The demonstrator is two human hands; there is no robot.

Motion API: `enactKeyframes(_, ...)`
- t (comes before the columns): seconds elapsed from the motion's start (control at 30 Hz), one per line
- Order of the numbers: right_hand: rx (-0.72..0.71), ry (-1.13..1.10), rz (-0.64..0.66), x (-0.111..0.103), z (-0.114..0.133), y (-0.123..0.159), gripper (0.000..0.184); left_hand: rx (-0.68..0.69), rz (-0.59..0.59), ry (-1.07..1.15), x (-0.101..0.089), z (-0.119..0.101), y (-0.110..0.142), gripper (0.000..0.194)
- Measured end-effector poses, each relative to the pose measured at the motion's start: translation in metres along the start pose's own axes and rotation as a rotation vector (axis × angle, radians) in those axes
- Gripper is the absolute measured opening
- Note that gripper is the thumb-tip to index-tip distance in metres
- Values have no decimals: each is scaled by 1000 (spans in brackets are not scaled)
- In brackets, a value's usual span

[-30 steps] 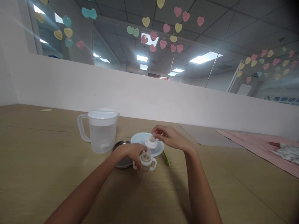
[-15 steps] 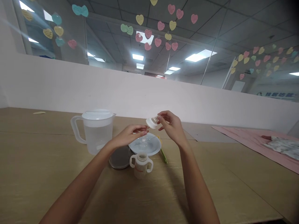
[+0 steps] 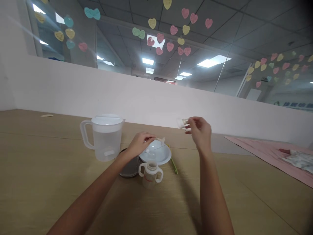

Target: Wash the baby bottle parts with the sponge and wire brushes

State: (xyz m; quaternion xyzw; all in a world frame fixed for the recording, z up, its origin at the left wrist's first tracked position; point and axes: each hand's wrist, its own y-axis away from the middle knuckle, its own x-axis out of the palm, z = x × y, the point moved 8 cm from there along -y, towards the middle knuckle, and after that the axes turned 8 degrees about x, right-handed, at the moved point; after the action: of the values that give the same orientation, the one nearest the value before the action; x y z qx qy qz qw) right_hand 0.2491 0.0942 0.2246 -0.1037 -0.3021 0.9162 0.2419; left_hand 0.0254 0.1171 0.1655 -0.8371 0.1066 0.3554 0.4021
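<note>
My right hand (image 3: 200, 132) is raised to the right of the bowl, its fingers pinched on a bottle teat in a white collar (image 3: 182, 123), which is blurred. Over the bowl's left rim, my left hand (image 3: 141, 142) is closed on a slim stick with a pale, brush-like tip (image 3: 162, 141). That tip hangs above the white bowl (image 3: 166, 160), which holds a few clear and white pieces I cannot make out fully. In front of the bowl stands an open two-handled baby bottle (image 3: 150, 178), upright.
A lidded clear pitcher (image 3: 106, 145) of water stands at the left. A dark round tray or lid (image 3: 129, 168) lies under my left forearm. A green-handled tool (image 3: 174, 165) rests by the bowl. On the right, a pink cloth (image 3: 259, 153) covers the table beneath a patterned bundle.
My right hand has moved right with the teat and collar, away from my left hand. The stick's pale tip now shows free of the collar. The view has shifted slightly.
</note>
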Motion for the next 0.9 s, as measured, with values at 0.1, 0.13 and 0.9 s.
enactKeyframes(0.1,62,-36,-76,-25,-14,-11,32,-1,101,-124,17,6,1,31)
enactKeyframes(0.13,83,-43,-80,-29,-18,-13,32,-3,142,-164,25,9,2,31)
enactKeyframes(0.9,-250,157,442,88,32,51,18,125,-124,101,-10,-41,-4,43)
